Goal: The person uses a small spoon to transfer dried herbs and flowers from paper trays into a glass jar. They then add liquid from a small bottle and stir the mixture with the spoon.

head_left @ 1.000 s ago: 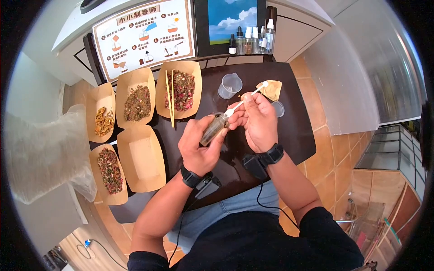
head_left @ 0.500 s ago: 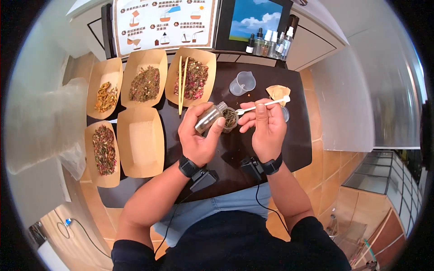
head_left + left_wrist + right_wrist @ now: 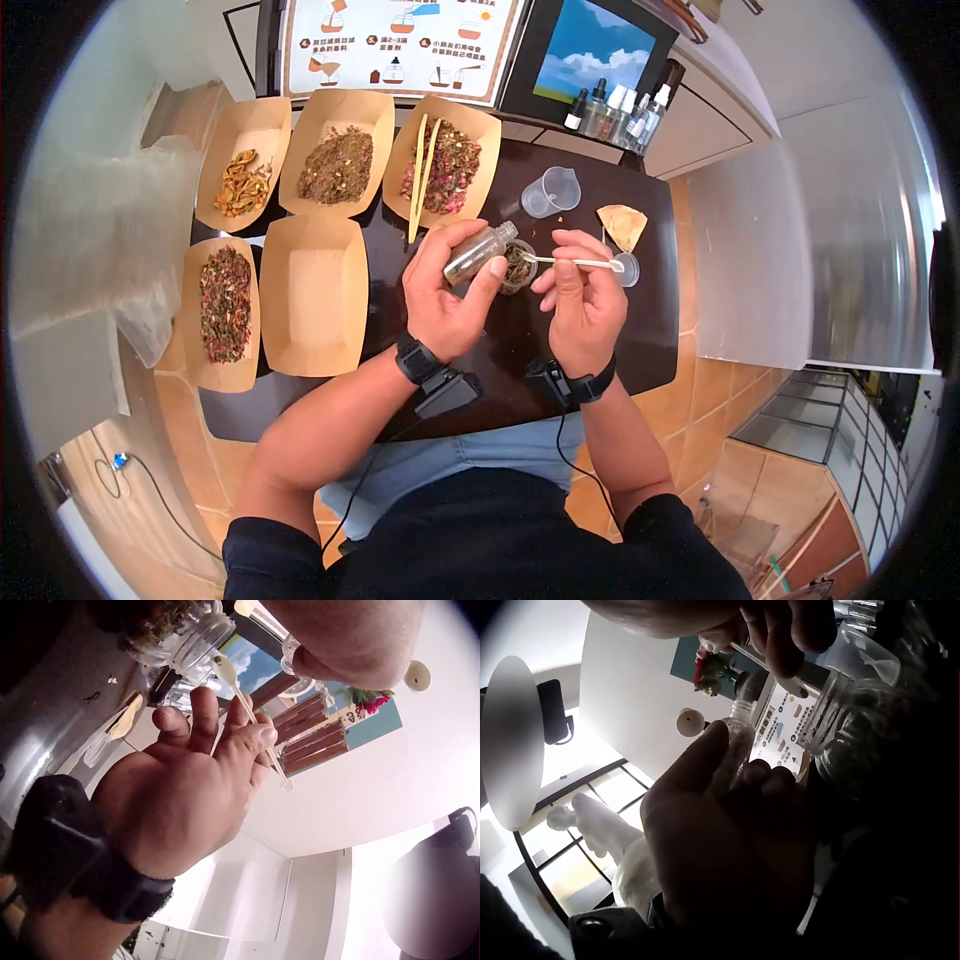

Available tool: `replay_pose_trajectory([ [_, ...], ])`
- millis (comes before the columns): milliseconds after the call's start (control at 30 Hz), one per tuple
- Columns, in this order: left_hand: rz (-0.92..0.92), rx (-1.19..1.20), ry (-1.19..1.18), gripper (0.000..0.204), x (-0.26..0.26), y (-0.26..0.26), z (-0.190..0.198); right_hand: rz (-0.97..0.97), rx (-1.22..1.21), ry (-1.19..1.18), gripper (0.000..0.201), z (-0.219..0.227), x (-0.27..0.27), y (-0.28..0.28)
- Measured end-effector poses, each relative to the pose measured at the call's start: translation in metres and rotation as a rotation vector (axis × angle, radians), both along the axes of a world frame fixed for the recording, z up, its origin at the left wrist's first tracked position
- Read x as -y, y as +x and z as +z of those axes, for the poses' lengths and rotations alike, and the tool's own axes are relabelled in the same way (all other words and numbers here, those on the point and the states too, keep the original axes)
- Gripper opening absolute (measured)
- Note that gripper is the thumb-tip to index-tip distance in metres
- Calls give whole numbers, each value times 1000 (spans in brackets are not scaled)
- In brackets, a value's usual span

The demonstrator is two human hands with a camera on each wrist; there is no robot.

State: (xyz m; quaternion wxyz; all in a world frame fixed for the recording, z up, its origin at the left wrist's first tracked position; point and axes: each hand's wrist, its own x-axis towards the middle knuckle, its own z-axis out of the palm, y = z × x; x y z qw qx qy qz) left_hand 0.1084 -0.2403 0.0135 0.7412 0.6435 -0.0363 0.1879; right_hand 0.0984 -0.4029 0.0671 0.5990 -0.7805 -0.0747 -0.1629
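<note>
My left hand [image 3: 443, 300] grips a small clear glass bottle [image 3: 472, 255], tilted with its threaded mouth up to the right. Brown plant bits show inside it. Between the fingers of my right hand [image 3: 584, 310] a slim white plastic spoon [image 3: 580, 262] is pinched. Its bowl is at the mouth of an open glass jar [image 3: 829, 712] of dried herbs, just right of the bottle in the head view. A dark speck lies on the spoon's bowl [image 3: 225, 670] in the left wrist view.
Paper trays of dried plants stand at the left, beside one bare tray [image 3: 313, 300]. Yellow tweezers [image 3: 423, 185] lie across the rose-coloured mix. A plastic measuring cup [image 3: 550, 193], a tan filter [image 3: 623, 226] and a round lid [image 3: 627, 270] lie at the right. Small bottles [image 3: 615, 115] line the back.
My right hand has drawn the spoon from the bottle's mouth and lowered its bowl to the jar. The jar, earlier hidden behind my hands, now shows. The head view has shifted.
</note>
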Motion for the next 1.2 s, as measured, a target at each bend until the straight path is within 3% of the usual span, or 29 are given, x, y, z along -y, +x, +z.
replay_pose_trajectory([
  [267,-9,5,36,36,-4,1,2,1,31,-150,17,1,2,-10],
  [333,-16,-1,45,36,-4,1,2,54,-120,-152,17,-1,7,-12],
  [433,-62,-8,60,36,-6,-1,3,31,32,-162,17,0,1,-10],
  [533,-65,6,76,36,-7,-1,4,61,-56,-176,18,2,3,-12],
  [667,-22,38,63,36,-4,0,4,9,30,-152,18,1,2,-11],
  [867,-38,39,86,36,-6,0,8,-69,-113,-74,16,9,12,-14],
  [967,-32,41,79,36,-5,0,8,-90,-49,-74,15,9,14,-9],
  [1033,-23,51,89,36,-5,1,8,-120,188,-323,14,4,17,-3],
  [1067,-21,53,87,36,-6,0,7,-118,190,-324,14,5,16,-5],
  [1133,-72,4,97,37,-7,-2,7,-106,-8,-163,13,8,12,-12],
  [1200,-73,5,95,37,-7,-2,8,-106,2,-198,12,2,16,-13],
])
